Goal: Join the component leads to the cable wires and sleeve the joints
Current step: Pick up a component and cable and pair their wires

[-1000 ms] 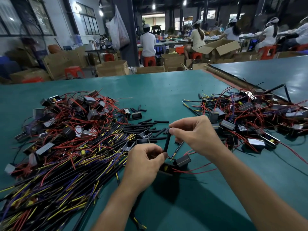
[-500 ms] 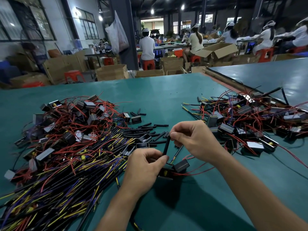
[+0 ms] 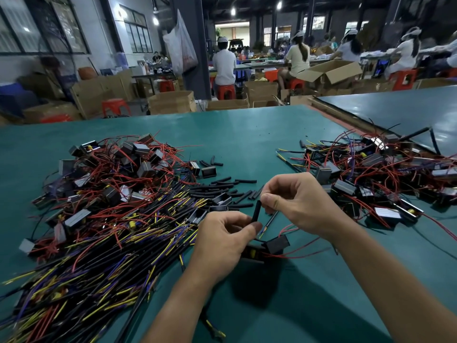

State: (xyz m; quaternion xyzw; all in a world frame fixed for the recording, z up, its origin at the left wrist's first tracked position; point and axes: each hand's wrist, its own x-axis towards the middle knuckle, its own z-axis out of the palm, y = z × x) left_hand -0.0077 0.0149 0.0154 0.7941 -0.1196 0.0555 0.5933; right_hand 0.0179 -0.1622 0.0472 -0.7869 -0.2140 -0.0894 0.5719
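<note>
Head view: your right hand [image 3: 301, 204] pinches the heat-shrink sleeve [image 3: 256, 213] up top, left hand [image 3: 222, 243] pinching its base — loosen either grip and it could slip away.

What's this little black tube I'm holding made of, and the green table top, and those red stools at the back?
The black tube: looks like soft plastic or rubber sleeving, matte; it shows no glint. The green table top: a smooth mat or laminate, hard to tell which, with a faint sheen from the lights. The red stools: probably moulded plastic, one even glossy colour.
</note>
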